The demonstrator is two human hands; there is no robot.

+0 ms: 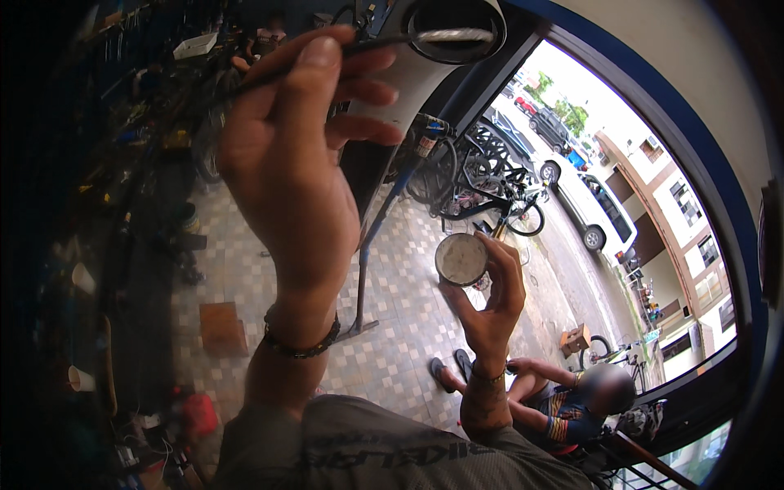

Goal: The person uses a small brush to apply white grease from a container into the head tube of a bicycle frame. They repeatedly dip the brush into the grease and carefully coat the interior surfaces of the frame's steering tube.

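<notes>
My left hand [286,171] is raised high, its thumb and forefinger pinching a thin brush [384,41] with a dark handle. The brush's pale tip lies across the dark round opening [457,20] of a white frame part [412,82]; whether it touches the inside wall I cannot tell. Lower and to the right, my right hand [498,298] grips a small round container [461,259] between thumb and fingers. Its round face is towards me and looks greyish white; whether that is a lid or the contents is unclear.
A blue stand [380,216] rises from the tiled floor below the frame part. Several bicycles [490,175] stand by the wide doorway. At the lower right a person [547,400] sits. A brown box [222,329] is on the floor, left; a cluttered dark bench [122,245] lines that side.
</notes>
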